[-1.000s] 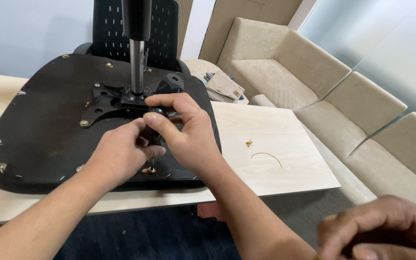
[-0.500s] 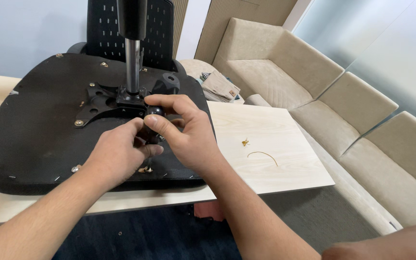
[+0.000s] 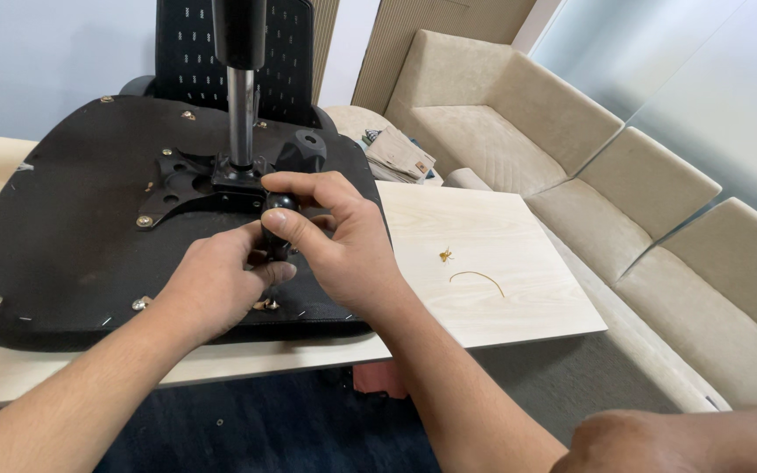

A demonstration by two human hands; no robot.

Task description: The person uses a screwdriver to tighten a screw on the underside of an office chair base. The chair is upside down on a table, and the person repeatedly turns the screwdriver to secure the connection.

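Head view: one camera is looking down at two bare hands over an upturned chair seat.
Seat: a black fabric-covered underside of an office chair seat [image 3: 72,254] is lying flat on a pale wooden table [image 3: 501,271], with its perforated black backrest [image 3: 190,52] hanging beyond the far edge.
Mechanism: a black metal mounting plate [image 3: 177,184] is being seen bolted at the seat's middle, a chrome gas-lift column [image 3: 240,114] rising upright from it.
Knob: a black rounded plastic knob [image 3: 278,219] is sitting just in front of the plate, near the seat's centre.
Left hand [image 3: 212,285]: its fingers are being curled in against the knob from below; how tightly cannot be told.
Right hand [image 3: 335,241]: its thumb and fingers are being pinched around the knob from above.
Table items: a small brass screw [image 3: 445,255] and a thin curved wire [image 3: 477,278] are lying apart from the seat.
Surroundings: a beige upholstered sofa [image 3: 571,149] is standing beside the table.
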